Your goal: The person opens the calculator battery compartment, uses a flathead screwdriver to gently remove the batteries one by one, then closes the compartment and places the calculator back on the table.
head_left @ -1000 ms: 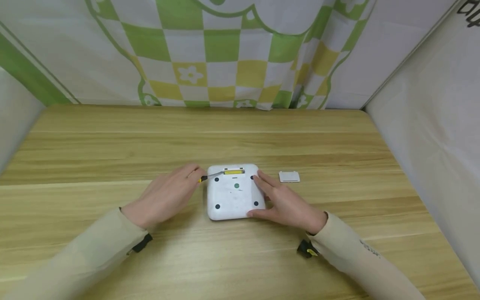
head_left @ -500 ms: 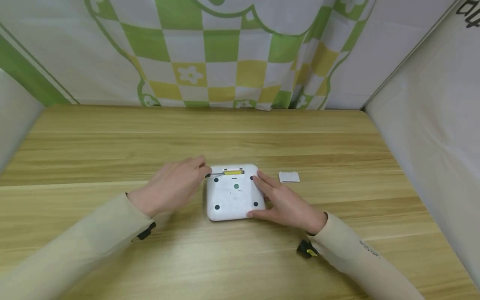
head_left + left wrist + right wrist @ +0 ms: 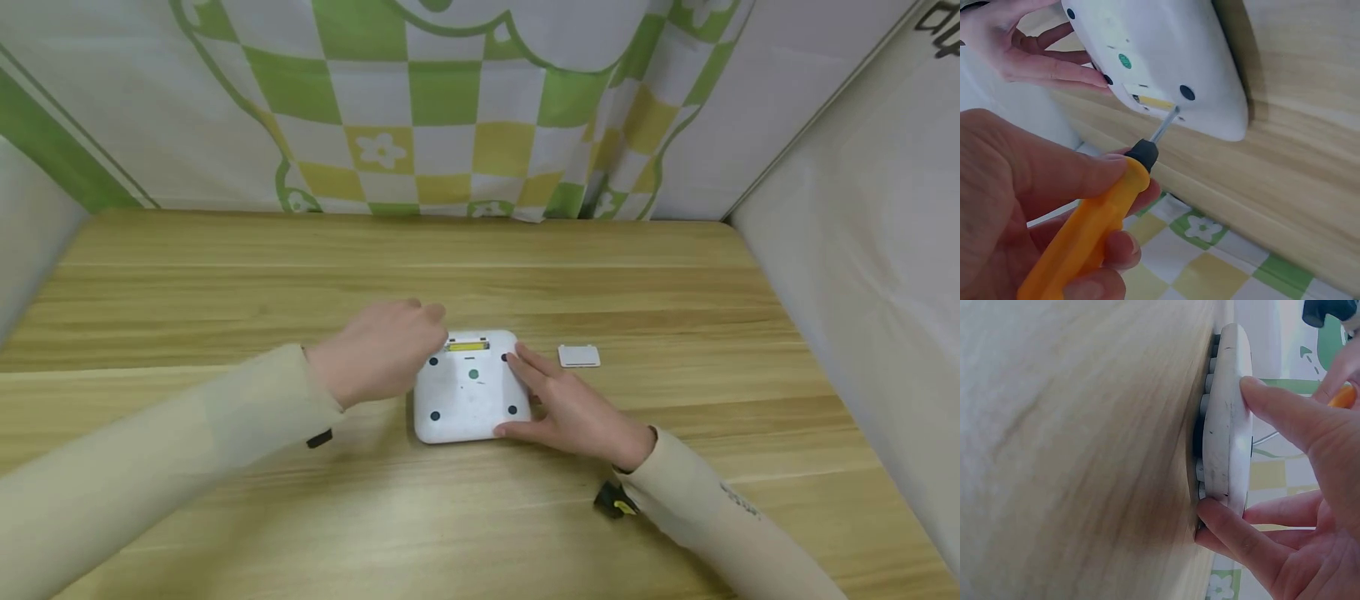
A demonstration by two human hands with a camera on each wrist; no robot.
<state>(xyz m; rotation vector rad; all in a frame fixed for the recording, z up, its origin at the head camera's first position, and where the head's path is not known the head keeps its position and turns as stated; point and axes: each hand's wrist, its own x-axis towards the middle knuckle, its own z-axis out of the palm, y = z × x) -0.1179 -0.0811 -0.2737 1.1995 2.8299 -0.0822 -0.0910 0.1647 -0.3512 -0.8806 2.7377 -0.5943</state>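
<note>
Screwdriver with orange plastic handle gripped by left hand, fingers curled round it, tip by yellow battery; right hand, half-spread, grips side of white rounded-square plastic device, underside up on light wooden table; white rectangular cover lies near

Desk: yellowish-brown, streaked with darker wood grain. Device: white, with four black feet and one green dot. Its battery appears plain yellow, though it is too small in view to be sure. Screwdriver: orange-yellow handle, black collar, silver-grey shaft. Cover, on the side toward the desk's right edge: white, with a dark line. Cloth, along the desk's far edge: green, yellow and white checks with white flowers. Sleeves: beige.
</note>
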